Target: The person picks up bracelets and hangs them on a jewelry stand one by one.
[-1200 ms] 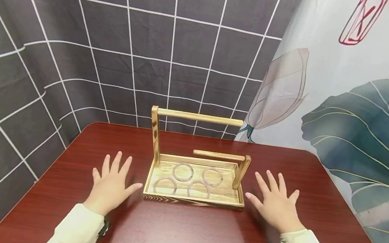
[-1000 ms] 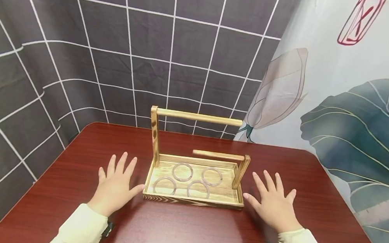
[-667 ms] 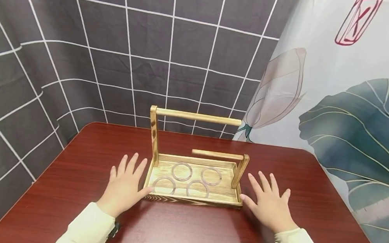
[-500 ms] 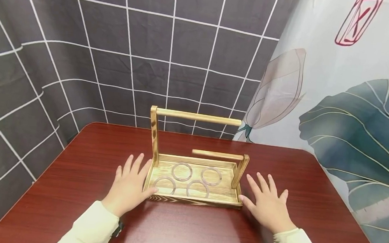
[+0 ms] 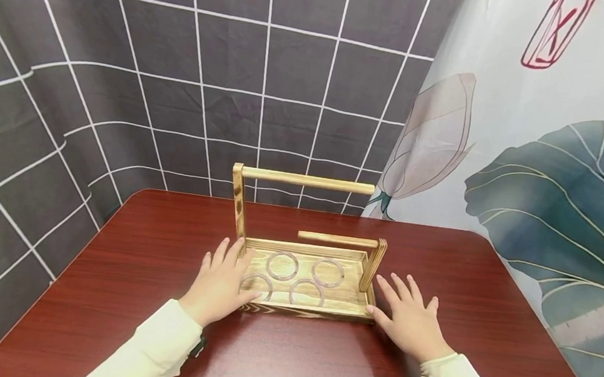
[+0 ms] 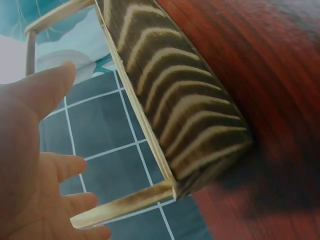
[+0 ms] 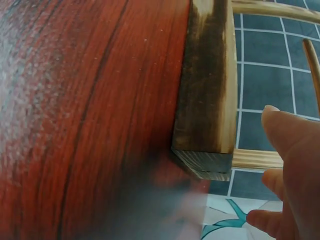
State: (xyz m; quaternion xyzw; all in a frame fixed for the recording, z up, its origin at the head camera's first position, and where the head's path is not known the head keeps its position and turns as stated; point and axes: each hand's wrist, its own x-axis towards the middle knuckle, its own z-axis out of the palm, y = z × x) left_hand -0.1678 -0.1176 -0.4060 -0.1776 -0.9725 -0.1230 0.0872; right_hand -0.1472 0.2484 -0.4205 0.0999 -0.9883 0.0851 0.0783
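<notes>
Wood, pale with dark scorched grain, makes up the tray [image 5: 312, 313], which sits upright and level near the middle of the red-brown table [image 5: 291, 357]. By my judgement the work is at its very start: the tray rests on the tabletop, no grip on it is yet taken, and all handling is left to do. Fixtures are in place: a tall post [image 5: 238, 200] carries the upper bar [image 5: 308, 180], a short post [image 5: 373, 265] the lower bar [image 5: 338, 239], each bar ending free. Four rings [image 5: 297, 266] show on the tray floor; whether they are loose or fixed I cannot tell. Both forearms reach forward and inward in cream sleeves [image 5: 147, 343]. The left hand [image 5: 218, 287], fingers spread and holding nothing, overlaps the tray's left end in the head view; contact is not confirmed. The right hand [image 5: 409, 320] is likewise spread and without a hold, its thumb pointing inward at the right front corner; whether it touches is uncertain.
</notes>
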